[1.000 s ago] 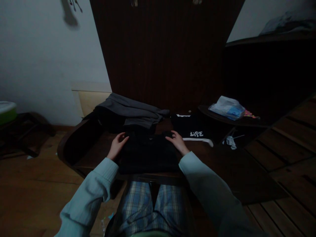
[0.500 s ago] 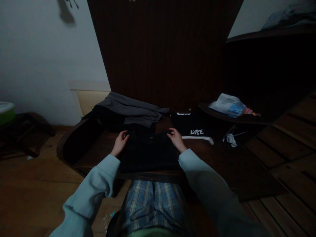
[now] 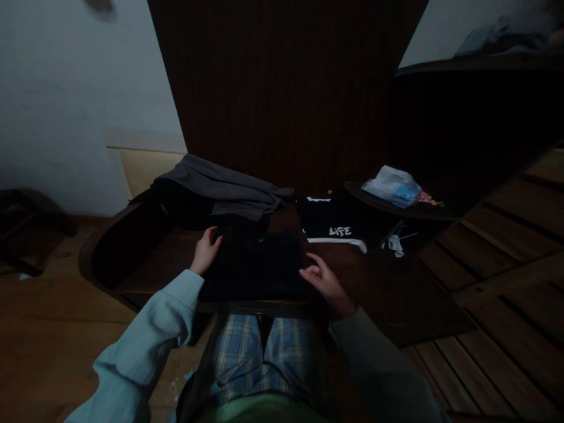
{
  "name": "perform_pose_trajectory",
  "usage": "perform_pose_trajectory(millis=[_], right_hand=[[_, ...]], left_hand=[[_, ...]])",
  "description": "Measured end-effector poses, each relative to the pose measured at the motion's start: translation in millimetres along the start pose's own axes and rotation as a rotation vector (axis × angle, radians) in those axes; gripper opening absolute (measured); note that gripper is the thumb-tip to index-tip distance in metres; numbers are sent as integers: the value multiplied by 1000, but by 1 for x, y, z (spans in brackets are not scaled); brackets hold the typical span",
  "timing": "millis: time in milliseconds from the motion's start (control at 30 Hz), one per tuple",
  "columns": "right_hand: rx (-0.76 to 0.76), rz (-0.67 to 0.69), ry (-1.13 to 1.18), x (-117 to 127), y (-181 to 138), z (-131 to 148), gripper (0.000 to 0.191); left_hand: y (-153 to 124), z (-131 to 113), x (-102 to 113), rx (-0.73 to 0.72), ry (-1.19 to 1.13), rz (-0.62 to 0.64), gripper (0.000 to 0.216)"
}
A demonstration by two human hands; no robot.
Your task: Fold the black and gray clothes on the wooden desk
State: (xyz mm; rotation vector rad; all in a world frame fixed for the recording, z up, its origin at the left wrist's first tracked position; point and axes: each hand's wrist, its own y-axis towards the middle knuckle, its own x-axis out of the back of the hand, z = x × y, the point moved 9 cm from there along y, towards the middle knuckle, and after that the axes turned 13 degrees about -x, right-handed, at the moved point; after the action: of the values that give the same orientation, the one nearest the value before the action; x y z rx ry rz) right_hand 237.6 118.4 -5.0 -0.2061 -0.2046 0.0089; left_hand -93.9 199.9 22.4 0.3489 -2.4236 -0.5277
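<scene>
A folded black shirt (image 3: 255,267) lies flat on the dark wooden bench, its neckline with a small pale tag on the far side. My left hand (image 3: 205,251) is at the shirt's far left corner, thumb and fingers pinching the cloth. Just off the shirt's right edge, my right hand (image 3: 328,285) hovers with its fingers apart and nothing in them. Behind and to the right lies another folded black garment (image 3: 324,217) with white lettering and a white edge. A grey garment (image 3: 229,185) is heaped on dark cloth at the back left.
The dark wooden bench (image 3: 145,270) has a raised, curved left end. On a small shelf (image 3: 352,191) at right sits a plastic packet (image 3: 392,185). A crumpled white piece (image 3: 395,245) lies below it. A tall dark panel (image 3: 282,94) stands behind, and wooden slats (image 3: 497,299) are at right.
My right hand has let go of the shirt's far right corner and moved toward me, beside its right edge. My left hand stays at the far left corner. The view has shifted slightly.
</scene>
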Motion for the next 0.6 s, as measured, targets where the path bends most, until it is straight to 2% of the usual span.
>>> perform_pose_trajectory(millis=[100,200,467,600], right_hand=[[60,45,-76,-2,-30,-1,59],[130,74,-130,-4,-44,4,65],[134,134,-222,-8,-45,8,46],[95,62,-115,-3,-41,4,40]], left_hand=[[0,0,-1,1,-5,-1,33],[0,3,-2,20,3,-1,33],[1,3,-3,7,29,9,31],[1,2,-3,19,24,19,31]])
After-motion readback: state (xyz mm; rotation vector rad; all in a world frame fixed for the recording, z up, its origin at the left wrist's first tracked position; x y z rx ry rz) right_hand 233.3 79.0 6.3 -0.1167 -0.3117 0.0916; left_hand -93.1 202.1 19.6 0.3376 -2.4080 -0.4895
